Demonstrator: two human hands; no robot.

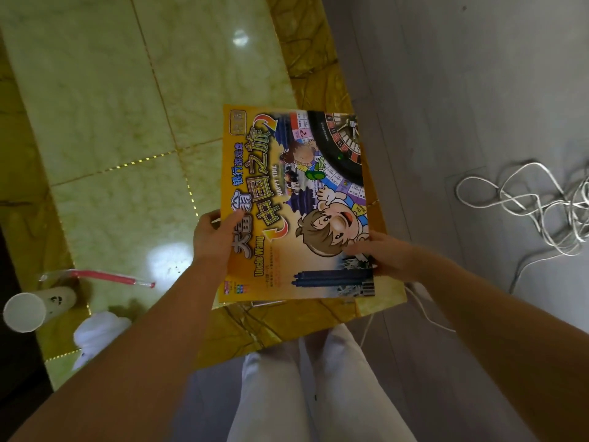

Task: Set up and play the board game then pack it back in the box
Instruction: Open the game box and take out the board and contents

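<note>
Step in hand: setup, lid not yet off. The game box (pixel 296 202) is held flat over the bench (pixel 111 122) corner. Left hand (pixel 212 234) and right hand (pixel 382 253) grasp its opposite edges, fingers (pixel 358 247) curled on. Next move: set the box down, then lift the lid.

The game box (pixel 296 202) is over the table's (pixel 127 122) near right corner, gripped between the left hand (pixel 212 237) and the right hand (pixel 379 253) — cup (pixel 28 309), straw (pixel 102 277) and tissue (pixel 98 333) lie far left, cables (pixel 541 205) on the floor to the right.
</note>
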